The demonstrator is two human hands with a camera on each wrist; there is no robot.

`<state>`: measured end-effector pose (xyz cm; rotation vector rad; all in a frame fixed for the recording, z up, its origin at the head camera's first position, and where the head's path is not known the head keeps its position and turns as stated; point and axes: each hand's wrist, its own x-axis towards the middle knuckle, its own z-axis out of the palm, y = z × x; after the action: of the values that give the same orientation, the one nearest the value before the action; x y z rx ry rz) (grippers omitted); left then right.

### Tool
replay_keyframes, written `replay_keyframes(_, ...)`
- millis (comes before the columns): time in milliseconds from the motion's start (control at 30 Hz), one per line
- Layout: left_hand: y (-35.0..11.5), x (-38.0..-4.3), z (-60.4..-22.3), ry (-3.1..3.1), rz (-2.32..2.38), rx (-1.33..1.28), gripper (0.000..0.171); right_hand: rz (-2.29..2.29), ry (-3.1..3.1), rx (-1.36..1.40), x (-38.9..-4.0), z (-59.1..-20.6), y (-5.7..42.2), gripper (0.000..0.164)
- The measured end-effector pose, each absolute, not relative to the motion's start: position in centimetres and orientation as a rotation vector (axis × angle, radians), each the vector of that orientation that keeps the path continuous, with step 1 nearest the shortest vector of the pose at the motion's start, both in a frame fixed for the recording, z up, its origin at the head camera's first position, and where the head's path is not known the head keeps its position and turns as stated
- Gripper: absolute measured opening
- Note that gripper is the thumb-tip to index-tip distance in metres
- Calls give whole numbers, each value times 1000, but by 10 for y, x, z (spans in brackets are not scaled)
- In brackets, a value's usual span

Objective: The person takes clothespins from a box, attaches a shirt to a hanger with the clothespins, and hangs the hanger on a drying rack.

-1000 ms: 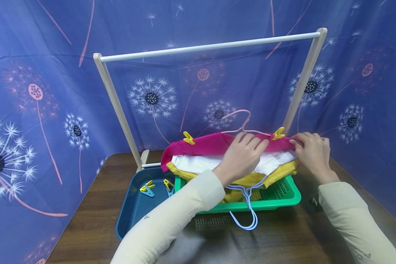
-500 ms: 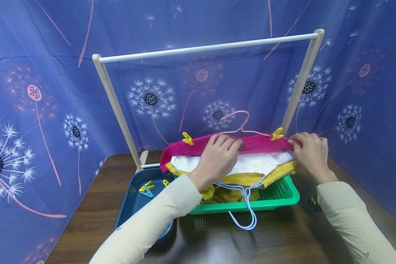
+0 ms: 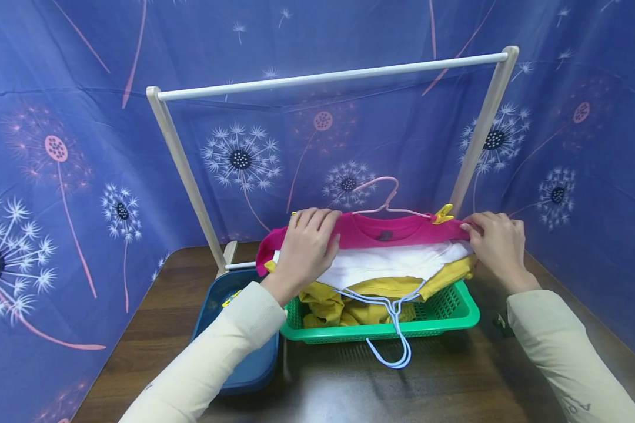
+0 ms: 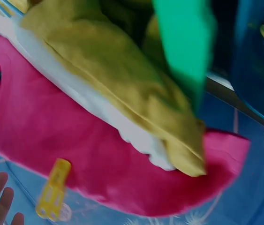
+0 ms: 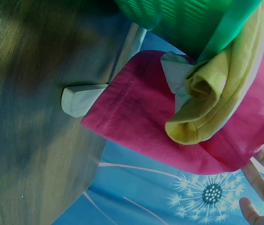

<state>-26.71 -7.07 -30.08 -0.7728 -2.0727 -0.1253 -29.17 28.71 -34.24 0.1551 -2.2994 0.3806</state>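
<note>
A magenta shirt [image 3: 425,234] lies over white cloth [image 3: 381,263] and mustard cloth [image 3: 328,305] on the green basket [image 3: 381,333]. A pink hanger [image 3: 393,197] sits in its neckline. One yellow clothespin [image 3: 443,215] grips its right shoulder; another yellow clothespin [image 4: 54,190] grips the left one. My right hand [image 3: 497,247] pinches the shirt's right edge, thumb in front and fingers behind in the right wrist view. My left hand [image 3: 306,249] is at the left shoulder, mostly covering that clothespin in the head view; its fingers look spread and apart from the cloth in the left wrist view.
A rack with a white bar [image 3: 328,76] and wooden posts stands behind the basket. Pale blue hangers [image 3: 399,329] hang over the basket's front rim. To the left is a dark blue tray [image 3: 251,370] with clothespins. A flowered curtain surrounds the wooden table [image 3: 434,382].
My left hand has moved left along the shirt, from the neckline to the left shoulder, uncovering the collar. My right hand has kept its place on the right edge.
</note>
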Motion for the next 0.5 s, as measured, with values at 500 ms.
replay_keyframes(500, -123, -276, -308, -2224, -284, -601, 41, 395, -2283, 163, -291, -342, 286, 13)
